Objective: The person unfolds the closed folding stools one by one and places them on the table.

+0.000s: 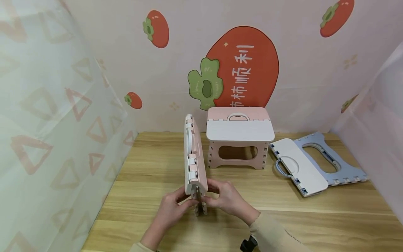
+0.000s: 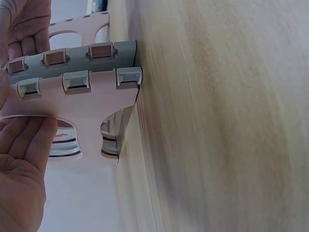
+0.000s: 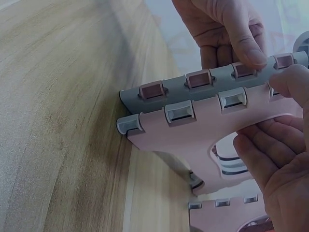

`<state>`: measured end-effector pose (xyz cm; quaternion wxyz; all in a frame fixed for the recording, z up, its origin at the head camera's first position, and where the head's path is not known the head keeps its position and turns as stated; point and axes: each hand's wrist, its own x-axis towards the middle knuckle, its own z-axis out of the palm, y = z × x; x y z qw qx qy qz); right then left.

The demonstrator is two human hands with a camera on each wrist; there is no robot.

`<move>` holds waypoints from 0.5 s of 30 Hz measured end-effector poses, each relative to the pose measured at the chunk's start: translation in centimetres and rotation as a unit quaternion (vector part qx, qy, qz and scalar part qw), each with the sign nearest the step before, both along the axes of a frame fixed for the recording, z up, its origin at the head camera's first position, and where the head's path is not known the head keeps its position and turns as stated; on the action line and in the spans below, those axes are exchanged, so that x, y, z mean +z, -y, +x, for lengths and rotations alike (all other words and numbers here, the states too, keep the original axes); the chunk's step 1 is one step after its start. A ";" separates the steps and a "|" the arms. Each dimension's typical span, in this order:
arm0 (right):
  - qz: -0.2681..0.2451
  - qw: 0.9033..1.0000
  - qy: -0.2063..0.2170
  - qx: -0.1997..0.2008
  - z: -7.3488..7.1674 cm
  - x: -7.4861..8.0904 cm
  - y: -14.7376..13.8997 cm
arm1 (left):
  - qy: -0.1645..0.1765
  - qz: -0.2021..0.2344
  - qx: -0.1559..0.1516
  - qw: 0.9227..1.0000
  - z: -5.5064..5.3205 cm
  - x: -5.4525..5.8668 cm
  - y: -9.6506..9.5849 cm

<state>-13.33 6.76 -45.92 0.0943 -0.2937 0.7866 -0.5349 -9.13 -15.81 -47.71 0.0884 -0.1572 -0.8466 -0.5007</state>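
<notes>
A pink and white folding stool [image 1: 196, 150] stands on edge, partly folded, its hinged top edge toward me and its carry handle on that edge. My left hand [image 1: 170, 209] grips the near end of its left leg panel, thumb along the edge. From the other side my right hand [image 1: 229, 199] holds the right panel, fingers behind it and thumb at its hinge edge. In the right wrist view a narrow gap shows between the pink leg panel [image 3: 188, 128] and the greyish one [image 3: 169, 87]. Fingers of the left hand [image 2: 26, 150] reach into the cutout.
An unfolded pink and white stool [image 1: 240, 134] stands upright behind, near the wall. To the right lies a blue and white folding stool [image 1: 302, 168], partly opened on its side. All rest on a wooden table [image 1: 141, 168] with printed sheets at its back and sides.
</notes>
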 end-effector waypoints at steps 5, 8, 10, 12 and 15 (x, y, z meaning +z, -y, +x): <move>0.001 1.000 -0.001 -0.003 0.1 0.0 0.0 | -0.014 -0.002 0.006 1.000 0.1 0.0 0.2; 0.000 1.000 -0.007 -0.003 0.1 0.0 0.0 | -0.019 -0.002 0.010 1.000 0.1 0.0 0.3; 0.000 1.000 -0.009 -0.002 0.1 0.0 0.1 | -0.027 -0.006 0.014 1.000 0.2 -0.1 0.5; -0.002 1.000 -0.012 -0.002 0.1 0.0 0.1 | -0.039 -0.011 0.015 0.999 0.2 -0.2 0.6; -0.005 1.000 -0.015 0.000 0.1 0.0 0.2 | -0.054 -0.015 0.014 0.998 0.2 -0.3 0.8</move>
